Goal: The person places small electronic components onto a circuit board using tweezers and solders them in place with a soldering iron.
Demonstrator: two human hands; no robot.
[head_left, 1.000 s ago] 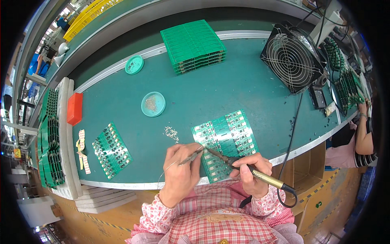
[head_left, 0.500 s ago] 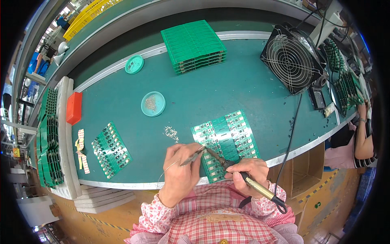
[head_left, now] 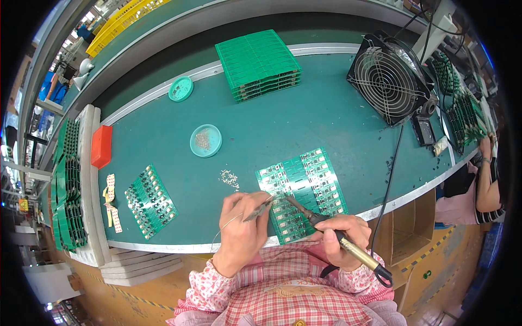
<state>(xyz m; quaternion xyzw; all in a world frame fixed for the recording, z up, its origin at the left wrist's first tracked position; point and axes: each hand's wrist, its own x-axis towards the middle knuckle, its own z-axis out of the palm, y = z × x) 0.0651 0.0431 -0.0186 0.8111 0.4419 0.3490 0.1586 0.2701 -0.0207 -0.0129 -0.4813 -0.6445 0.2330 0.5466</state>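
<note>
A green circuit board panel [head_left: 302,182] with rows of small parts lies before me. My right hand [head_left: 348,234] grips a soldering iron [head_left: 353,249], its tip over the middle of the panel. Closed at the panel's left edge, my left hand [head_left: 243,231] pinches metal tweezers [head_left: 258,212], pointed at the panel. A thin solder wire [head_left: 228,221] also runs through that hand. Just beyond it is a scatter of tiny pale parts [head_left: 229,177]. Whether the tweezers hold a part is too small to tell.
A second circuit panel [head_left: 151,202] lies left, beside taped strips [head_left: 111,204] and a red box [head_left: 101,146]. Two small dishes [head_left: 206,140] and a board stack [head_left: 258,62] stand farther back. A fan [head_left: 387,81] and iron stand [head_left: 423,130] are right; a co-worker's arm [head_left: 486,179] shows beyond.
My right hand has moved slightly right, drawing the soldering iron's tip away from the tweezers' tips. The left hand has stayed nearly in place.
</note>
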